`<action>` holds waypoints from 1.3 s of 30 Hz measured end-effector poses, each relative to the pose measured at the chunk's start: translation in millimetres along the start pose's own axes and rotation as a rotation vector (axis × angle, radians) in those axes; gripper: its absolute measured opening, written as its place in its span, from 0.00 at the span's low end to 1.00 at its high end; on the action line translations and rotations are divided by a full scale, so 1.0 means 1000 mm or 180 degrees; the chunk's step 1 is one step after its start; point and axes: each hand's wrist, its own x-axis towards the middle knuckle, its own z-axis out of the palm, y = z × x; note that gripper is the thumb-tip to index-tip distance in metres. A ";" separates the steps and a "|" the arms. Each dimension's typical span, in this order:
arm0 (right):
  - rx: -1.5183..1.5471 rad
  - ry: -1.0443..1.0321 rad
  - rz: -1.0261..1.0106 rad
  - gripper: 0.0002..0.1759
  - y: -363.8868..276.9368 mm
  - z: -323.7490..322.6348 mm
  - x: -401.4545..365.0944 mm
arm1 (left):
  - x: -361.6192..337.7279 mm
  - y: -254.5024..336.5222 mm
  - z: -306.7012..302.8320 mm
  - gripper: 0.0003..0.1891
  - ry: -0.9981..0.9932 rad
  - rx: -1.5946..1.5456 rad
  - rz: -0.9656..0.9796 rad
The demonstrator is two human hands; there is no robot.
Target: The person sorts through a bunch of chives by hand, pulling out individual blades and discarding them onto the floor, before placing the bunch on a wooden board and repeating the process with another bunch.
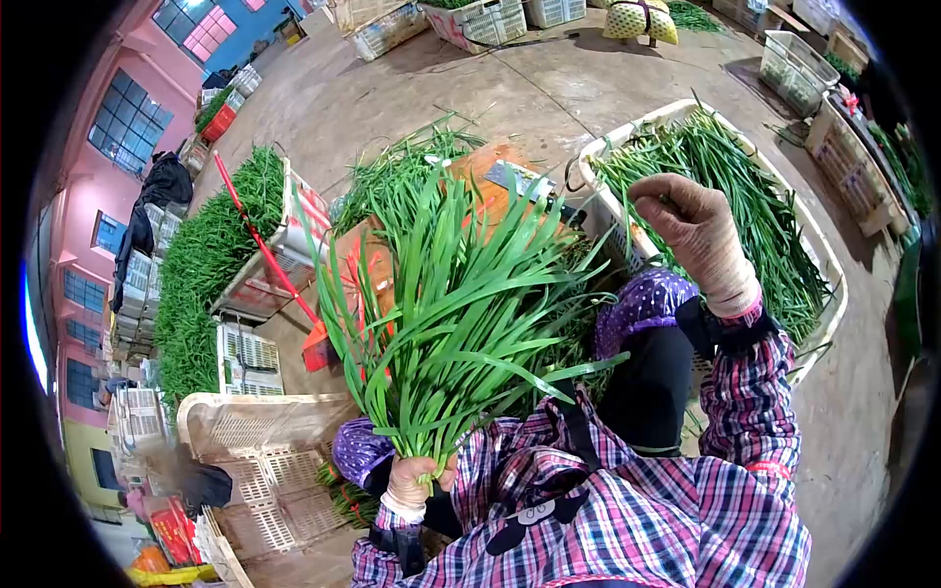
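Note:
My left hand [420, 480] is wrapped round the stem ends of a large bunch of green chives [441, 314]. The bunch stands upright in front of my body, its long flat leaves fanning out. My right hand [701, 235], in a worn, stained glove, is raised to the right, apart from the bunch, with fingers curled in; whether anything is between them is hidden. Below it is a white crate [828, 284] filled with chives [725, 186]. Behind the bunch, a wide-bladed knife [520, 180] lies on an orange wooden surface [490, 157], with loose chives [392, 181] beside it.
A beige crate [265, 470] stands at my left, with small bunches partly visible inside. Beyond it are crates heaped with chives [186, 284] and a red long-handled dustpan [316, 345]. More crates [799, 73] line the far right. Concrete floor [412, 88] stretches ahead.

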 end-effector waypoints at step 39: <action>-0.2299 -0.3039 -0.1256 0.09 -0.020 0.140 -0.039 | 0.005 -0.006 0.005 0.23 0.0257 0.0245 0.0110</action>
